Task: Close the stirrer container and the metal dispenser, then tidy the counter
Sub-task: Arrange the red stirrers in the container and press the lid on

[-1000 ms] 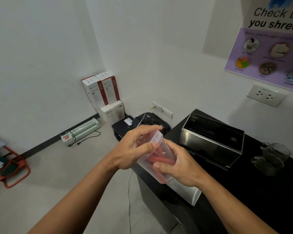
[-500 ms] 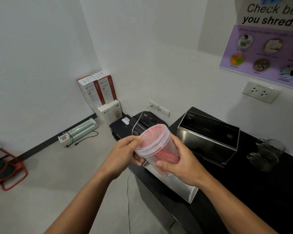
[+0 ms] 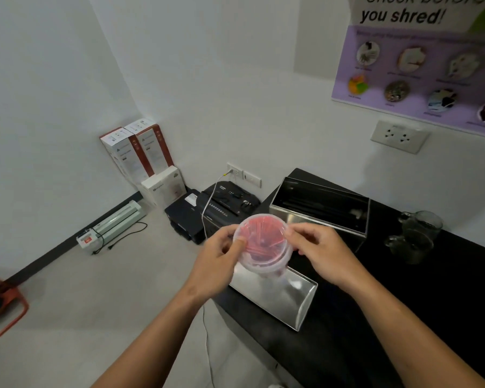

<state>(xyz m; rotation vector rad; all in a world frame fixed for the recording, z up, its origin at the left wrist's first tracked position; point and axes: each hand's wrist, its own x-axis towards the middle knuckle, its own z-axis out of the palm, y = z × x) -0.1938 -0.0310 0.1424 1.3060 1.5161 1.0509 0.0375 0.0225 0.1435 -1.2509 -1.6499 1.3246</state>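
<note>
Clear plastic tub point(image 3: 262, 243) of red stirrers point(image 3: 259, 238), round, lid point(image 3: 261, 239) on top, tilted so the lid faces the camera. Stirrers visible through the lid as a loose fan of thin red sticks. Held in the air over the near left corner of the black tabletop point(image 3: 403, 303), not resting on anything.

Left hand point(image 3: 221, 261) on the tub's left side: thumb pressed on the lid rim, fingers curled under and around the wall. Right hand point(image 3: 324, 254) on the right side: fingertips point(image 3: 289, 233) pinching the lid rim, rest of the fingers half curled. Both hands clamped on the tub, neither spread flat. Cannot tell whether the lid is fully snapped down.

Metal box point(image 3: 318, 205) behind the tub on the tabletop, open on top, dark inside. Shiny metal cover point(image 3: 280, 298) lying apart from it, just below the tub at the tabletop's front edge, partly hidden by the tub. Glass mug point(image 3: 415, 236) further right on the tabletop, well apart from the hands.

Floor point(image 3: 95, 289) beyond the tabletop's left end: black shredder point(image 3: 224, 205) with a white cable point(image 3: 207, 208) running to a wall socket point(image 3: 233, 171), white-and-red cartons point(image 3: 140, 152) stacked in the corner, a white laminator point(image 3: 115, 222) along the wall
</note>
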